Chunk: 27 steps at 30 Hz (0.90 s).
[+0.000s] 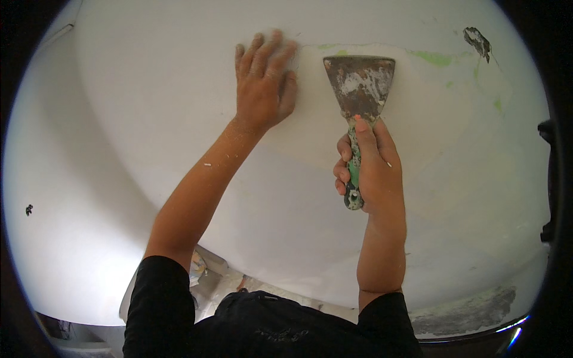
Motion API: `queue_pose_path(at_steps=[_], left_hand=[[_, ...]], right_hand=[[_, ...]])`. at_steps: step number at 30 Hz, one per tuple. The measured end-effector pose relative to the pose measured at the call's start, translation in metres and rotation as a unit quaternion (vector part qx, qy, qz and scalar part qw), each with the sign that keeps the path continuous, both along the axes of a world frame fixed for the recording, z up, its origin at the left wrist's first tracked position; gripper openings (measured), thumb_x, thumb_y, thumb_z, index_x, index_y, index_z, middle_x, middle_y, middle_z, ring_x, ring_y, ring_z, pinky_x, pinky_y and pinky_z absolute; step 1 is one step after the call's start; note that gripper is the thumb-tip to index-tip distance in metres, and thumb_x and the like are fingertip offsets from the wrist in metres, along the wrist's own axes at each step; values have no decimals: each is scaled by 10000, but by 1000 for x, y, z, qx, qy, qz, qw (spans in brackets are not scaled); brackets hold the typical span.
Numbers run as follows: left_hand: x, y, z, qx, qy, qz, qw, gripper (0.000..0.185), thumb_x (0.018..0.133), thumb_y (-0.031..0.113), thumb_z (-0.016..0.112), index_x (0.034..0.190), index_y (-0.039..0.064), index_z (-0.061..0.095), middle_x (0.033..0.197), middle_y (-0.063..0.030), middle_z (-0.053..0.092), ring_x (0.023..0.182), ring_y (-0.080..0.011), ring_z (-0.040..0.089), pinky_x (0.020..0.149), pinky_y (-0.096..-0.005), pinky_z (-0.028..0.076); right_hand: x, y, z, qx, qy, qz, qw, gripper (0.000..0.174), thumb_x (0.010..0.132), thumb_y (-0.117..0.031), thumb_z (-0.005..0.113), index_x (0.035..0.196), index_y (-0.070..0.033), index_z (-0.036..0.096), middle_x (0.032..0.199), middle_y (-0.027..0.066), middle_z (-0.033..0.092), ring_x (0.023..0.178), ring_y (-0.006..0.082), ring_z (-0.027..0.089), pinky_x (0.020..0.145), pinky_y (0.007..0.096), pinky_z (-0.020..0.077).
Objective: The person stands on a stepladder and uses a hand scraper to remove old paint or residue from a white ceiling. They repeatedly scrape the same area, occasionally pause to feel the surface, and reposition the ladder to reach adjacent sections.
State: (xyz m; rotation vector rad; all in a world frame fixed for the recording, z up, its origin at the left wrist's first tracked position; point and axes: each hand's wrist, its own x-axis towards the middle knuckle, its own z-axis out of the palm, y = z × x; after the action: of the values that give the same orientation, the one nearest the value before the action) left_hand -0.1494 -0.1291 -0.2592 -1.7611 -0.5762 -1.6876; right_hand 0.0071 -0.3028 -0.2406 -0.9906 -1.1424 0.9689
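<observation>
My right hand [374, 165] grips the green and black handle of a putty knife [365, 85], thumb laid along its neck. The wide blade is rusty and smeared with white residue, its edge upward at the white wall [286, 201]. To the left, my left hand [267, 80] is spread on the wall, fingers apart and slightly blurred, holding nothing. Pale green patches [432, 58] show along a ragged line of peeled paint just above and right of the blade. White flakes and dust cling to both forearms.
A dark, chipped hole [477, 44] marks the wall at upper right. A grey bare patch [465, 313] runs along the lower right edge. The wall meets another surface at left, with a small dark spot [29, 210]. Beneath me, part of a littered floor [224, 291] shows.
</observation>
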Motion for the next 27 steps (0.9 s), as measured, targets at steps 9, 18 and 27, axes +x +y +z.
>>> queue_pose_path(at_steps=[9, 18, 27], left_hand=[[32, -22, -1, 32, 94, -71, 993, 649, 759, 27, 755, 1362, 161, 555, 1446, -65, 538, 1339, -295, 502, 1108, -450, 457], [1, -16, 8, 90, 97, -98, 986, 477, 793, 54, 707, 1263, 106, 646, 1297, -89, 659, 1221, -304, 614, 1053, -442, 509], [4, -8, 11, 122, 96, -85, 984, 421, 802, 69, 697, 1221, 93, 664, 1278, -95, 668, 1202, -303, 624, 1066, -451, 497]], right_hand=[[-18, 15, 8, -16, -1, 35, 999, 244, 1040, -355, 514, 1095, -117, 510, 721, 12, 494, 478, 99, 476, 373, 257, 398], [-41, 6, 7, -25, -14, 28, 999, 208, 1054, -321, 484, 1036, -115, 471, 726, 22, 495, 481, 100, 482, 375, 264, 402], [-37, 18, -1, -18, 20, 28, 999, 252, 1038, -377, 524, 1048, -127, 488, 684, 11, 478, 438, 106, 462, 342, 261, 369]])
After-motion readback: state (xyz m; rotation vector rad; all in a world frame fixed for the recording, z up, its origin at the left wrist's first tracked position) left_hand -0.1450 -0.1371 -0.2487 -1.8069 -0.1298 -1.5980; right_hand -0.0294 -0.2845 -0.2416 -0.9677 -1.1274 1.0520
